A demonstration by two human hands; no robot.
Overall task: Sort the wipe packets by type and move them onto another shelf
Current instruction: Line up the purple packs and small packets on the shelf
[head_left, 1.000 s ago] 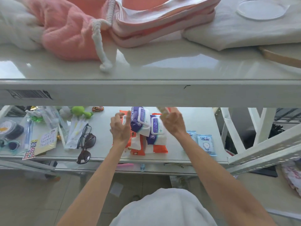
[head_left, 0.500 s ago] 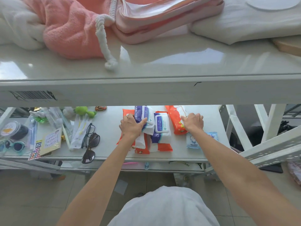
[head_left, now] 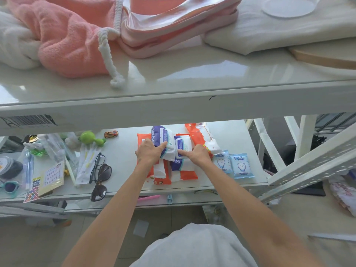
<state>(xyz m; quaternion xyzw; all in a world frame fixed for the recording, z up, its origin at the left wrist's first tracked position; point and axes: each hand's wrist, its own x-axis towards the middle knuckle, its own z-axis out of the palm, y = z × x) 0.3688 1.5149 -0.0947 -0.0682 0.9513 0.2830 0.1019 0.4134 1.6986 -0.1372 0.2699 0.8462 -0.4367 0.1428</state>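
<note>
Since half a second ago: right hand (head_left: 198,155) has left the two small pale blue wipe packets (head_left: 221,163) and crossed leftward to the middle pile. Left hand (head_left: 149,153) stays where it was.

Room: the pile sits mid-span on the lower white shelf (head_left: 231,135). Its nearest flat orange wipe packets (head_left: 189,175) lie close to the front edge. A bare strip separates the pile from the black-framed spectacles (head_left: 98,164) on the left, and there is bare surface behind the blue packets on the right. The thick front lip of the glossy white upper shelf (head_left: 173,105) crosses above the hands and hides the pile's far ends.

Task items: the purple-and-white wipe packet with a flip lid (head_left: 162,137) lies tilted on top of the orange ones. A second purple-and-white lidded packet (head_left: 184,144) is just beside it, touching. Another orange packet (head_left: 196,135) leans at an angle to the right.

Hands: both arms reach forward under the upper shelf, knuckles up, hands near each other.
- Left: holds the tilted purple packet, one digit stretched along its lid and the rest curled over its near-left side.
- Right: one finger laid along the near edge of the second packet's lid, the others tucked under. I cannot tell whether it grips or only presses.
</note>
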